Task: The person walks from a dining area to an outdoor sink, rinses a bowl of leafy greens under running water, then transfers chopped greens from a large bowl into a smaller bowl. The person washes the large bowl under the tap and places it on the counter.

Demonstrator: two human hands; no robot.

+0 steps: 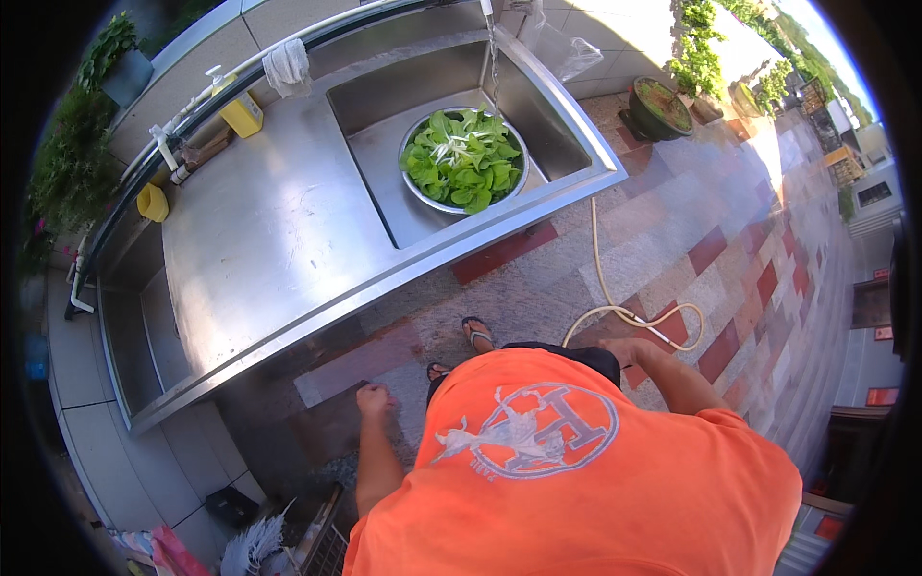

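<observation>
My left hand [376,399] hangs beside my body over the tiled floor, its fingers curled and nothing visible in them. By my right hip, against the dark shorts, is my right hand [619,351]; its fingers are partly hidden. Before me stands a stainless steel sink unit [266,209]. A round metal bowl [524,173] rests in its right basin [382,158], heaped with green leafy vegetables [468,173] that show white stems in the middle. Water [494,65] runs from a white spout [486,7] down to the bowl's far edge.
A yellow pump bottle [241,114], a grey cloth [287,68] and a cut yellow container [152,202] are along the sink's back. A beige hose [601,266] loops over the floor. Bottom left are a black box [231,507] and a whitish brush-like thing [256,543].
</observation>
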